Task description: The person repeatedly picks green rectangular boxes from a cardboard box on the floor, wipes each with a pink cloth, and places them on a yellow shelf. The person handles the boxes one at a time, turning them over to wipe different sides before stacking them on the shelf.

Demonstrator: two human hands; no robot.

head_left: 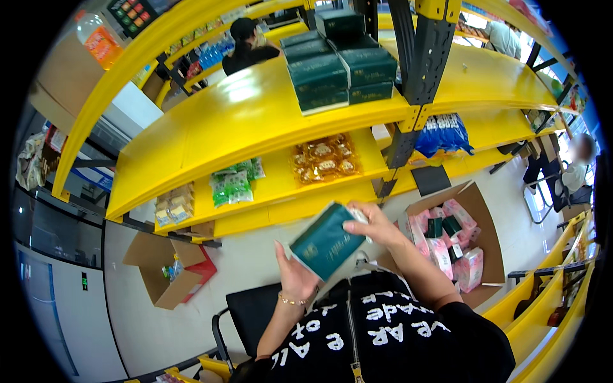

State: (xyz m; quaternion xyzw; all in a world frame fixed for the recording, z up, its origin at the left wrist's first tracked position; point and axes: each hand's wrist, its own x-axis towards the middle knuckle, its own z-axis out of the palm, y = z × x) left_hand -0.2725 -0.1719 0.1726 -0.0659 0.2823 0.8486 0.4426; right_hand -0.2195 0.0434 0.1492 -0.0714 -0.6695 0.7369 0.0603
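Note:
A dark green tissue pack (327, 241) is held tilted in front of my chest. My right hand (373, 225) grips its upper right end, thumb lying across the front. At the lower left edge, my left hand (295, 273) bears the pack against its palm, with the thumb raised off it and the other fingers hidden behind. On the yellow shelf (211, 108) ahead stands a stack of similar green packs (345, 64). To my right, an open cardboard box (490, 246) holds pink-and-white packs (471, 268) and a few dark green ones (451, 225).
Under the shelf top lie orange-brown food packets (325, 158), green bags (233, 184) and a blue bag (444, 135). A dark upright post (426, 60) divides the shelving. Another open box (156, 271) and a black chair (252, 316) stand left. People (246, 48) are farther off.

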